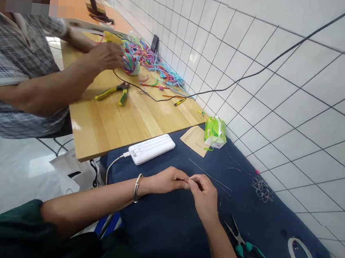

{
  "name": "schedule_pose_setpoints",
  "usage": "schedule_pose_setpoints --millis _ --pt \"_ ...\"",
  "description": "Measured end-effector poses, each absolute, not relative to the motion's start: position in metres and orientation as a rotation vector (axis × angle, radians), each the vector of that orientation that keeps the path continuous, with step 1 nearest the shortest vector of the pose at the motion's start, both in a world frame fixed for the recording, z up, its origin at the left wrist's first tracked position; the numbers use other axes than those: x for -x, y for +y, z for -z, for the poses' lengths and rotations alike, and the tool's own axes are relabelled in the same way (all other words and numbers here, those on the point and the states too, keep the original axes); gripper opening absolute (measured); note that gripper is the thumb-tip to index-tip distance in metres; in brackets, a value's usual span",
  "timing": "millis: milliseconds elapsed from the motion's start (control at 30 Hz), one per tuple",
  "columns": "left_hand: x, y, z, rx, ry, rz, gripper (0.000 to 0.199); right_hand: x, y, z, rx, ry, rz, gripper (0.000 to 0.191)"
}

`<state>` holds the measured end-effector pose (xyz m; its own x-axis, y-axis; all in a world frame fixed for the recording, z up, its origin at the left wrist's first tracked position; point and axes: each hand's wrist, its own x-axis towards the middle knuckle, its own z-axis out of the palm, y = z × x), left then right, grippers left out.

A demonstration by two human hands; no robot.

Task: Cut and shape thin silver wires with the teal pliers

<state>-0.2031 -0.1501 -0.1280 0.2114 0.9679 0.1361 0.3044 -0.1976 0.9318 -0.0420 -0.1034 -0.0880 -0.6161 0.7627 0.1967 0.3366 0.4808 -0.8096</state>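
Note:
My left hand (170, 181) and my right hand (205, 196) meet fingertip to fingertip above the dark blue cloth (163, 218). Each is closed in a pinch between thumb and forefinger. Whatever lies between the fingertips is too small to make out. A silver bracelet (137, 187) circles my left wrist. Thin straight wires (210, 176) lie on the cloth just beyond my hands. Teal-handled pliers (240, 239), jaws apart, rest right of my right forearm. Farther right is a tangle of looped wire (262, 189).
A white power bank (152, 149) with a cable, a brown paper piece (195, 141) and a green tissue pack (215, 132) lie beyond my hands. At the wooden table (124, 120), another person handles colourful strands near yellow-green pliers (114, 93). A white ring (302, 257) lies at right.

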Motion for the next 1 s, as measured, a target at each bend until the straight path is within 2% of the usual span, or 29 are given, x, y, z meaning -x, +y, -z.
schedule_pose_setpoints --millis 233,600,1000 --pt "0.218 -0.145 0.120 -1.520 0.791 -0.861 0.028 0.036 -0.098 0.074 0.855 -2.236 -1.332 0.011" --pt "0.220 -0.143 0.132 -1.731 1.162 -0.987 0.023 0.045 -0.105 0.086 0.844 -2.262 -0.983 0.013" --pt "0.221 -0.145 0.129 -1.691 1.180 -0.959 0.026 0.048 -0.107 0.095 0.805 -2.278 -0.933 0.011"
